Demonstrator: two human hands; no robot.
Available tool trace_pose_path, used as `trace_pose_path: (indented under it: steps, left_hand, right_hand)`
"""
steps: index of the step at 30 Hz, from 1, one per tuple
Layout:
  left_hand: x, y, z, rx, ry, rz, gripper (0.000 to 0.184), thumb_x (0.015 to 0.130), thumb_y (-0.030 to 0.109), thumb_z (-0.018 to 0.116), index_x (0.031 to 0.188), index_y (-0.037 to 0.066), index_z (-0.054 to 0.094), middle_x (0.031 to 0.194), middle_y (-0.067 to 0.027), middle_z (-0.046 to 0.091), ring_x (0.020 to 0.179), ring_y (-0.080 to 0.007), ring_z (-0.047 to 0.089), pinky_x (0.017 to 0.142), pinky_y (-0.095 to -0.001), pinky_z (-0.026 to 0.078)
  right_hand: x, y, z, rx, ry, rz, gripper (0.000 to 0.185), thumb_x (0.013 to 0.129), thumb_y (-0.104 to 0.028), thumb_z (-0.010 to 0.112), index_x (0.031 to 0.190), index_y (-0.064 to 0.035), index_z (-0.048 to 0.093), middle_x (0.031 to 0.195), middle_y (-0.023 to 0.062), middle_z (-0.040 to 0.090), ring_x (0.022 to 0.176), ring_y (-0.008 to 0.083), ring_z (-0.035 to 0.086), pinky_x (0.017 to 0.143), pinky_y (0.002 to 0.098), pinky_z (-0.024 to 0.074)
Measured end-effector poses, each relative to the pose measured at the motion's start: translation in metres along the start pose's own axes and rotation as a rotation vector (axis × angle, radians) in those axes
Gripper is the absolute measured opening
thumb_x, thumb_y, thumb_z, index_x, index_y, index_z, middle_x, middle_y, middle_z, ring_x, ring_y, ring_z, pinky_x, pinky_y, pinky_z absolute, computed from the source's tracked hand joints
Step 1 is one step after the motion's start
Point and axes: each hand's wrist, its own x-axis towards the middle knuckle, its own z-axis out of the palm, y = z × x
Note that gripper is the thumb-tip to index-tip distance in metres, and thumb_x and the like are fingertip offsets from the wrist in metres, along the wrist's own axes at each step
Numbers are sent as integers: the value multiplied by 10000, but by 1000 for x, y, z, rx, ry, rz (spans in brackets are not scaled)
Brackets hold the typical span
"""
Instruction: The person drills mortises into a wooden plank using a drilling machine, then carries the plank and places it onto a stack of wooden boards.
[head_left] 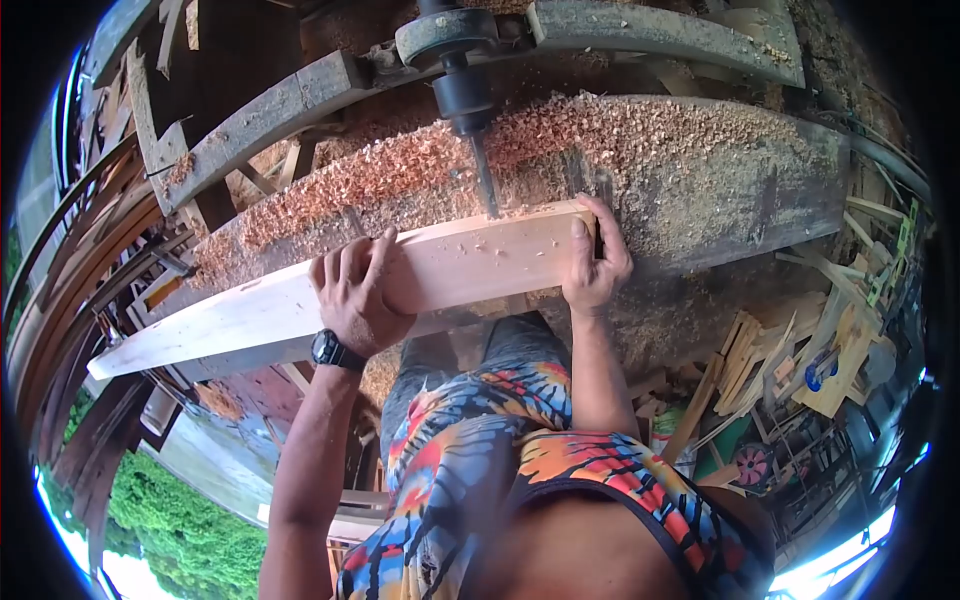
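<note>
A worker's left hand (352, 290) and right hand (598, 262) grasped a pale board (455, 262) at the drill bit (484, 175) over a shavings-strewn counter (790, 195), one slot (250, 286) apparently cut, the edge seemingly unfinished.

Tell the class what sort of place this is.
Probably a woodworking shop: a drill bit meets a long board, wood shavings cover the bench, and scrap wood lies piled nearby.

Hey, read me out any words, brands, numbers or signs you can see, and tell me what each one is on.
None can be read.
Wristwatch: its face is too small and blurred to make out.
Plank: no writing visible.
Black tool holder above it: no legible marking.
</note>
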Motion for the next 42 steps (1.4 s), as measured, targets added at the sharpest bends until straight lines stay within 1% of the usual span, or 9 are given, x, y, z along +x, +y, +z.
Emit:
trace_pose_path:
  steps: [8, 17, 21, 22, 24, 34, 38, 39, 42]
  left_hand:
    - [39, -12, -8, 23, 76, -10, 1005, 577, 252, 876, 1538, 200, 589, 1269, -81, 646, 1167, -314, 607, 1081, -517, 376]
    - [16, -6, 0, 10, 30, 16, 1056, 569, 283, 882, 1573, 221, 560, 1269, -101, 633, 1195, -336, 590, 1101, -559, 366]
    - [32, -12, -3, -20, 44, -14, 1071, 552, 274, 886, 1571, 223, 562, 1256, -93, 641, 1178, -330, 592, 1085, -555, 377]
    - [42, -13, -9, -5, 27, 5, 1051, 555, 264, 893, 1557, 228, 576, 1231, -90, 648, 1159, -328, 596, 1069, -546, 389]
    - [42, -12, -6, 13, 67, 21, 1026, 572, 264, 891, 1549, 214, 583, 1232, -97, 654, 1151, -326, 606, 1065, -534, 398]
    - [20, -26, -4, 6, 13, 157, 1060, 520, 289, 920, 1516, 127, 596, 1310, -116, 670, 1149, -343, 631, 1075, -535, 404]
    - [22, -36, -8, 1, -22, 159, 1063, 559, 334, 915, 1553, 165, 581, 1316, -107, 670, 1177, -343, 629, 1107, -553, 399]
    - [26, -37, -10, 8, -12, 169, 1071, 559, 332, 912, 1558, 150, 572, 1311, -111, 669, 1186, -341, 631, 1104, -545, 403]
    - [41, -40, -15, 18, 4, 177, 1069, 561, 318, 907, 1557, 135, 564, 1309, -116, 669, 1202, -338, 635, 1098, -534, 408]
  right_hand:
    - [62, -10, 27, 27, -2, -11, 306, 1014, -187, 744, 1280, -36, 745, 1201, 151, 795, 1104, 299, 766, 970, 395, 585]
    - [25, 1, 9, 20, 4, -2, 310, 1021, -216, 742, 1280, -46, 747, 1212, 155, 790, 1118, 305, 766, 968, 419, 598]
    - [53, -1, 22, 17, -4, -97, 282, 1069, -176, 684, 1287, -3, 728, 1186, 143, 786, 1119, 227, 738, 1005, 361, 560]
    - [64, -12, 23, -5, -51, 7, 286, 1072, -203, 693, 1277, -8, 733, 1180, 136, 788, 1082, 209, 737, 968, 351, 566]
    - [63, -3, 28, 58, -1, -12, 301, 1019, -239, 755, 1261, -61, 750, 1170, 143, 794, 1081, 284, 765, 921, 388, 593]
    - [28, -10, 13, 4, -24, 6, 355, 1075, -253, 687, 1333, -9, 692, 1274, 148, 766, 1186, 275, 732, 1031, 385, 561]
    - [34, -13, 16, -47, -39, -1, 352, 1073, -253, 690, 1325, -6, 698, 1267, 139, 769, 1174, 271, 735, 1019, 385, 564]
    - [41, -10, 21, -19, -9, -53, 357, 1019, -253, 760, 1301, -40, 709, 1202, 158, 775, 1107, 337, 749, 978, 414, 576]
    - [58, -12, 31, 2, -12, -37, 357, 1016, -258, 765, 1297, -45, 712, 1193, 161, 775, 1097, 336, 749, 965, 416, 575]
